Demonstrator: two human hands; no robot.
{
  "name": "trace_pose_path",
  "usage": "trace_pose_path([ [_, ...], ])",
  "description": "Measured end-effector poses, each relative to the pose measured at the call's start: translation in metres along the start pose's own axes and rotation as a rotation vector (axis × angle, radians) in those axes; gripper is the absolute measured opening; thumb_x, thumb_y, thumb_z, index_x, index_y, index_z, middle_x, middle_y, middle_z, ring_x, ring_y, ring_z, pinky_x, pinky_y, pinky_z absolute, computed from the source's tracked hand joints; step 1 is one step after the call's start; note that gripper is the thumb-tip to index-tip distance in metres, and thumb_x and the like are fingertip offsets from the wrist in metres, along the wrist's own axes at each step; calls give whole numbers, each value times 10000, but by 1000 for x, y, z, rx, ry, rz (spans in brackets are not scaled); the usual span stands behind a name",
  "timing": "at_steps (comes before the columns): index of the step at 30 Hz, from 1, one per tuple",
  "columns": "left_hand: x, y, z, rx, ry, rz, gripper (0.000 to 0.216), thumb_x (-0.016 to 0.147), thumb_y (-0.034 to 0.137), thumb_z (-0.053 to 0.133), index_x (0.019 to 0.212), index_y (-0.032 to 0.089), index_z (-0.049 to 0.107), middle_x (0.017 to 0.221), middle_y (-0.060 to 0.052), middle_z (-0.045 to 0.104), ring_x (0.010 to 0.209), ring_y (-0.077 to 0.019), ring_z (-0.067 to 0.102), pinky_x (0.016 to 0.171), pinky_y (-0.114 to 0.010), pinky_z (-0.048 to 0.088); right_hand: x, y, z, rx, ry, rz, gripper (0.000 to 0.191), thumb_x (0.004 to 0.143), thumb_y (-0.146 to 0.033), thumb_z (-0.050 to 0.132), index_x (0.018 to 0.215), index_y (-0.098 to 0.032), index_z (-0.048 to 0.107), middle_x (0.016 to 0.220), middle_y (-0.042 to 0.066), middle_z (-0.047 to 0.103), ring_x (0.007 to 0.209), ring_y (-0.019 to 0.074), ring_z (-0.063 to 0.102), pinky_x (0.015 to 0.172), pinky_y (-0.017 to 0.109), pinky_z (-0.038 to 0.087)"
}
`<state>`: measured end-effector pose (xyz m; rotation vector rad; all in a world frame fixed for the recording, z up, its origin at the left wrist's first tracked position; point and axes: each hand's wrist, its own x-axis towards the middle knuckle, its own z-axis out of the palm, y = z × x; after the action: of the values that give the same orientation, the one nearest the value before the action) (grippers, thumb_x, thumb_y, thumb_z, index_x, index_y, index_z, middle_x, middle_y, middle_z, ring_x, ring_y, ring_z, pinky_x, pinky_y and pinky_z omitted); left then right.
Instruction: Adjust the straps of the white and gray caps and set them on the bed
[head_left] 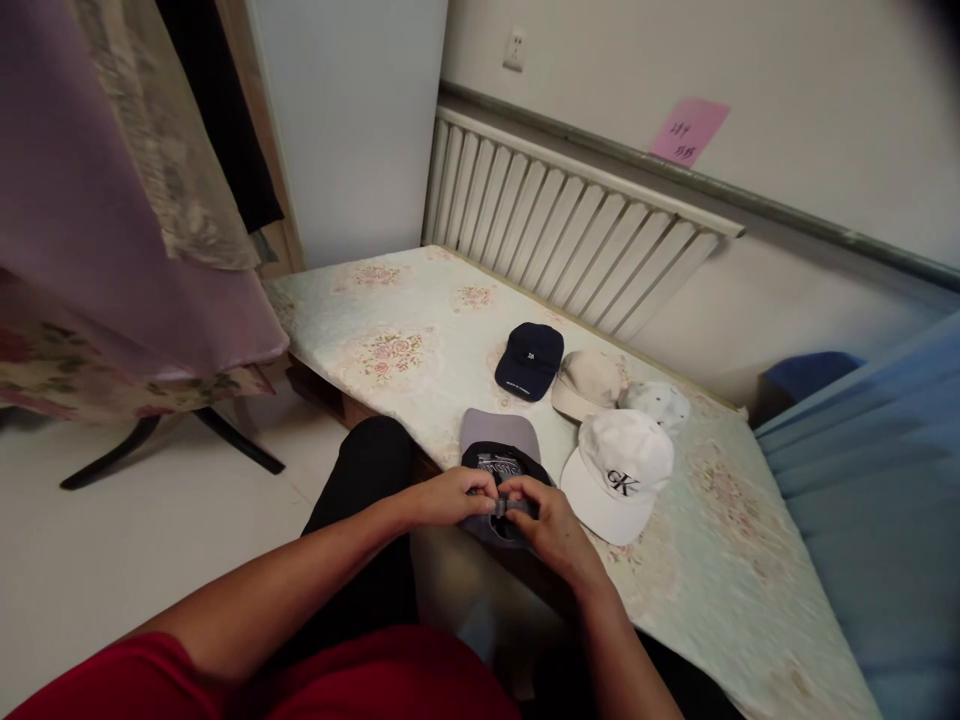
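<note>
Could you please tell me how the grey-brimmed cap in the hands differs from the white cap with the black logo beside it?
The grey-brimmed black cap is dark; the white cap with black logo is pale. The grey-brimmed cap is gripped at its back strap by the left hand and right hand; the white cap lies untouched. Both are brimmed baseball caps on the floral mattress.

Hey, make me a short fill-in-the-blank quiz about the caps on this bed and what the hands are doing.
1. Both hands, the left hand and the right hand, grip the back strap of the ____ and black cap.
2. The white cap bears the letters ____.
3. Farthest from the person lies the ____ cap, beside the beige cap.

Missing words: grey; CK; navy
</note>
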<state>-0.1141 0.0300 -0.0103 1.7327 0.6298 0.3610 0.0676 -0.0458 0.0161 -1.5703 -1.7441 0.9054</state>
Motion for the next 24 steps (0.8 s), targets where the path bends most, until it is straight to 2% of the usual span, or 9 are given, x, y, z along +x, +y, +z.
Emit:
trace_pose_path([
  [8,5,1,4,80,0,4,165,750,294,553,786,143,609,661,41,477,628,-96,420,575,-211,312,0,2,-1,28,34,-6,202,750,-134,523,896,-222,633,811,-30,624,787,152,572,739,261,409],
  [12,6,-1,10,205,70,86,107,736,257,553,723,154,581,681,35,498,670,-106,450,611,-214,323,-1,3,-1,-5,36,-21,204,737,-122,529,880,-222,635,828,-24,641,796,157,579,746,265,412],
  [19,3,-9,14,101,168,41,110,737,259,559,794,167,569,689,41,508,652,-105,453,585,-207,333,-2,7,6,-139,70,-102,209,728,-103,554,887,-209,639,870,12,651,804,170,580,717,273,416],
  [24,-1,-8,21,209,263,65,166,686,201,595,847,179,561,744,31,552,703,-125,498,635,-221,360,0,12,9,-202,95,-130,213,742,-91,553,897,-206,642,857,15,645,788,166,577,698,270,413],
])
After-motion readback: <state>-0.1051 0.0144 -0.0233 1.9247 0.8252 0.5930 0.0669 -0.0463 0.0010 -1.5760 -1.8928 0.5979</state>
